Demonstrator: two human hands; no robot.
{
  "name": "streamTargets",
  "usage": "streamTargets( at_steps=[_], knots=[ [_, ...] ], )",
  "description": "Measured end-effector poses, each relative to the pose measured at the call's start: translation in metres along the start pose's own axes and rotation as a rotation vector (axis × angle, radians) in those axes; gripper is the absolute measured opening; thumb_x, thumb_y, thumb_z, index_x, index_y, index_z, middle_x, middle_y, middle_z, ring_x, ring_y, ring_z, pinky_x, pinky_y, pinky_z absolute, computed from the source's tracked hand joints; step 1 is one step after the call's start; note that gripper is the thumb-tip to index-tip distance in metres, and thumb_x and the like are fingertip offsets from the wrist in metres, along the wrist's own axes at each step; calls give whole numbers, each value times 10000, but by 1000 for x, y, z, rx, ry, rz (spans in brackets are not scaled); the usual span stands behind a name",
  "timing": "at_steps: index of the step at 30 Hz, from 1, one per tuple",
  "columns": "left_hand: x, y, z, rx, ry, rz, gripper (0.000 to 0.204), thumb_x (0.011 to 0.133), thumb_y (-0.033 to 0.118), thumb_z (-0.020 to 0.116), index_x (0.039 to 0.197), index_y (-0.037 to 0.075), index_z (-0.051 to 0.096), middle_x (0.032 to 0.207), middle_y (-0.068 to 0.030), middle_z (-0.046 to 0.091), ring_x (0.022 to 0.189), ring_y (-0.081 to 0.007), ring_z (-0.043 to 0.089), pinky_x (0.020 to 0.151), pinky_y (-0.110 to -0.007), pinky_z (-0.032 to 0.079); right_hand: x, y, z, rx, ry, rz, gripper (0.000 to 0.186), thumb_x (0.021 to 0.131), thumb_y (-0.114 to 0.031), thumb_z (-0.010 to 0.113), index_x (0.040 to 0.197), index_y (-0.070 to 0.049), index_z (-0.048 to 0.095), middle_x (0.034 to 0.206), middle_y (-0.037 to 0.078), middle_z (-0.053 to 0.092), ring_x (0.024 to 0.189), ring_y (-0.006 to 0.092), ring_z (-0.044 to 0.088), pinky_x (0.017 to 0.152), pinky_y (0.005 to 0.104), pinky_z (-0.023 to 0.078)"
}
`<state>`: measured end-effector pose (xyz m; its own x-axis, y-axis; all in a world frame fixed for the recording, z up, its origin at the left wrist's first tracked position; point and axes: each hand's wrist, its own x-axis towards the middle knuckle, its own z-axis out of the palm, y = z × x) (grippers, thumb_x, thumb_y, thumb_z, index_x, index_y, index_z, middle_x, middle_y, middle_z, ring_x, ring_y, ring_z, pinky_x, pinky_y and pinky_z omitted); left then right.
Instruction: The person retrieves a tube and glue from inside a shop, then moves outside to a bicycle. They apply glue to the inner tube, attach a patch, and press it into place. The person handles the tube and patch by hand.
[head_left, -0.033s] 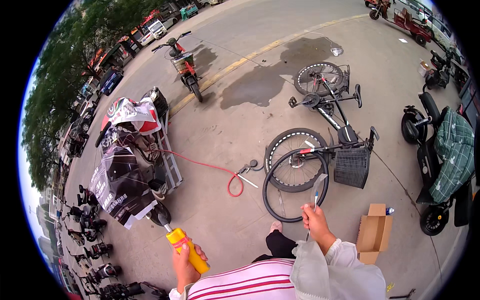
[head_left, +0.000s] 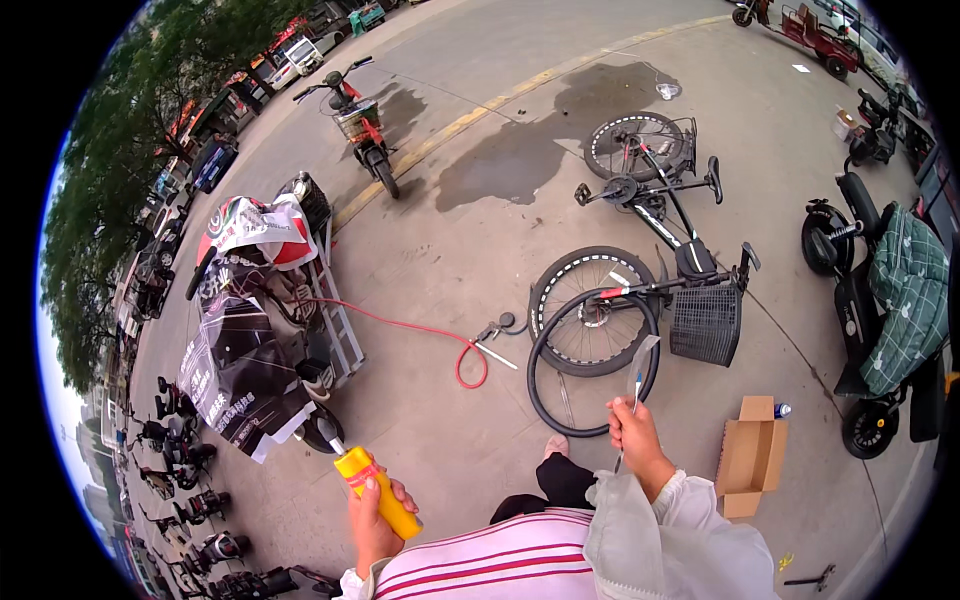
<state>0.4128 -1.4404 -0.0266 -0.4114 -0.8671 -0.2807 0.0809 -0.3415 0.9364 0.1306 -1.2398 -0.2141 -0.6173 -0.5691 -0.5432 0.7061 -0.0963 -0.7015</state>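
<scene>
On the gray ground in front of the person, a bike (head_left: 665, 230) lay on its side, with a loose black ring (head_left: 544, 402) partly across its front wheel (head_left: 545, 315). The left hand (head_left: 370, 522) had its fingers wrapped around a fat yellow tool (head_left: 377, 490) with a metal tip, held low and to the left. The right hand (head_left: 642, 445) had its fingers closed around a long, thin, clear thing (head_left: 639, 370), pointing up near the ring. An open brown box (head_left: 755, 455) sat to the right.
</scene>
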Motion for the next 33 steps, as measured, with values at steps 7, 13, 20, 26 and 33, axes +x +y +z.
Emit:
streamTargets(
  at_steps=[7,13,20,26,33],
  knots=[
    [178,42,24,12,-263,-168,354,978,318,562,1236,107,439,768,-90,546,616,-194,567,585,-336,512,17,-41,66,104,288,-191,188,1000,-292,553,981,-105,540,658,-40,423,506,48,367,415,215,299],
    [340,49,76,112,-549,-344,368,975,285,580,1266,100,454,772,-98,568,624,-201,589,592,-332,516,44,-6,58,220,795,-366,205,1008,-314,529,1000,-110,523,659,-42,403,493,57,361,408,216,295],
    [538,8,138,322,-793,-566,401,924,223,652,1244,58,475,766,-96,582,640,-195,596,579,-330,520,143,110,92,543,1250,-222,252,998,-371,518,960,-122,503,630,-37,389,469,76,354,391,241,285],
    [643,-119,137,602,-887,-605,331,954,229,629,1223,72,519,975,-55,615,866,-158,602,806,-318,507,264,250,69,818,1322,180,288,1005,-393,490,918,-119,488,624,-16,389,435,120,334,386,299,294],
    [691,-364,109,765,-1114,-798,436,914,182,709,1294,43,544,1098,7,618,1010,-103,574,940,-279,438,358,484,-49,445,1647,539,389,985,-437,521,946,-50,521,641,62,501,542,225,517,478,412,432]
  ],
)
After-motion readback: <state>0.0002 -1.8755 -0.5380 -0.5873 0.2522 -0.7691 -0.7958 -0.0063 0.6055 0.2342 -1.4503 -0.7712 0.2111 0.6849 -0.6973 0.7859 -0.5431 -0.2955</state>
